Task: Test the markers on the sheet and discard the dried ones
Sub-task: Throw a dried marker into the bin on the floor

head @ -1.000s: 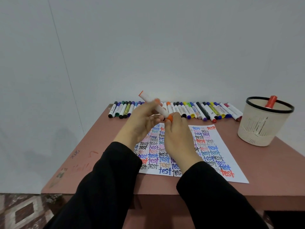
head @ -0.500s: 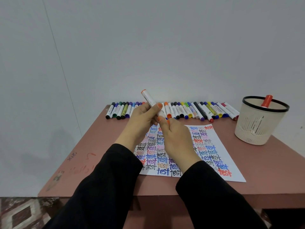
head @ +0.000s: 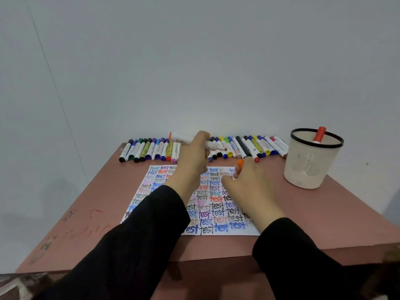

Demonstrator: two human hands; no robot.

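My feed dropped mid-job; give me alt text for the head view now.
The left hand grips an uncapped orange marker above the test sheet, while the right hand pinches an orange cap. A row of capped markers lines the back of the table, and a white basket at right holds one red marker.

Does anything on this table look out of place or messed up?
Yes: marker scribbles stain the bare table left of the sheet, where ink should not be. Otherwise tidy: the left hand holds an uncapped marker, the right hand pinches its orange cap.
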